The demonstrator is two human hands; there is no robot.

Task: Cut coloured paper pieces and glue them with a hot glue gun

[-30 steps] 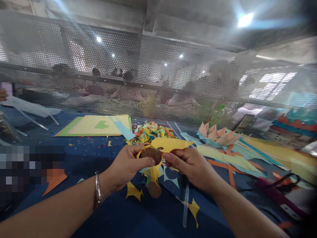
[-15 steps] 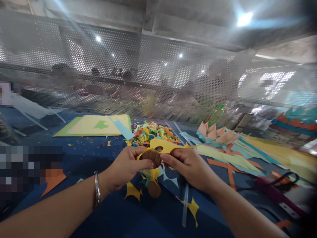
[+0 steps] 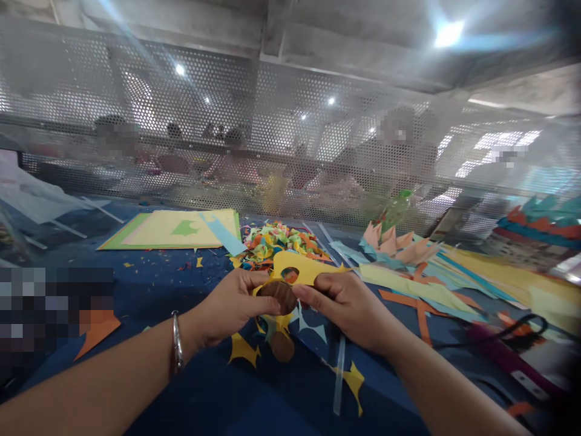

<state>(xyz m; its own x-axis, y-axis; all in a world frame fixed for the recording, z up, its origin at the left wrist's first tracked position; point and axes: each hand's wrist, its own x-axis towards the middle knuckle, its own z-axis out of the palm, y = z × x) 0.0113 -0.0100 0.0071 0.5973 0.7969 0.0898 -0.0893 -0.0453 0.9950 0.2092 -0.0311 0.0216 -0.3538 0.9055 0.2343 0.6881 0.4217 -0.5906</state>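
Observation:
My left hand (image 3: 227, 310) pinches a round brown disc with a wood-like face (image 3: 282, 295) between thumb and fingers. Behind the disc, yellow paper (image 3: 311, 269) with an oval hole stretches across to the right. My right hand (image 3: 351, 307) grips that yellow paper, its thumb tip at the disc's right edge. Whether the disc is fastened to the paper, I cannot tell. Below the hands, a second brown disc (image 3: 282, 347) lies on the dark blue table cover (image 3: 209, 399), near a yellow paper scrap (image 3: 244, 351) and a light blue scrap (image 3: 313, 330).
Beyond my hands sits a heap of colourful paper scraps (image 3: 284, 239). Stacked paper sheets (image 3: 181, 227) lie at the left. To the right are a pink pointed paper piece (image 3: 390, 242), orange strips (image 3: 422, 315), a purple tool with a cord (image 3: 508, 363) and a green-capped bottle (image 3: 397, 209).
The disc has tipped and dropped slightly in my hands, and more of the hole in the yellow paper shows. Both hands stay almost in place.

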